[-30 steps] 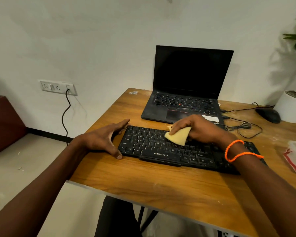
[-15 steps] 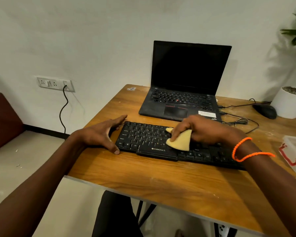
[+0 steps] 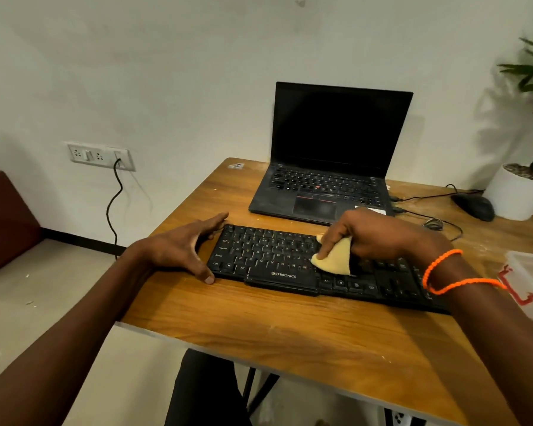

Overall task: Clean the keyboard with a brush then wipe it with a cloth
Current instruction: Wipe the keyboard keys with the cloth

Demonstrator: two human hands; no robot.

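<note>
The left hand lies spread, fingers straight, against the left end of the keyboard on the counter, likely steadying it, while the right hand pinches the folded yellow cloth onto the middle keys to wipe

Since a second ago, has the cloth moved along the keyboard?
Yes. The cloth slid rightward, from above the keyboard logo to past its right end.

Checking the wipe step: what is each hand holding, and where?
The right hand grips the folded yellow cloth by its upper part. The left hand holds nothing; it braces the black keyboard's left end.
</note>
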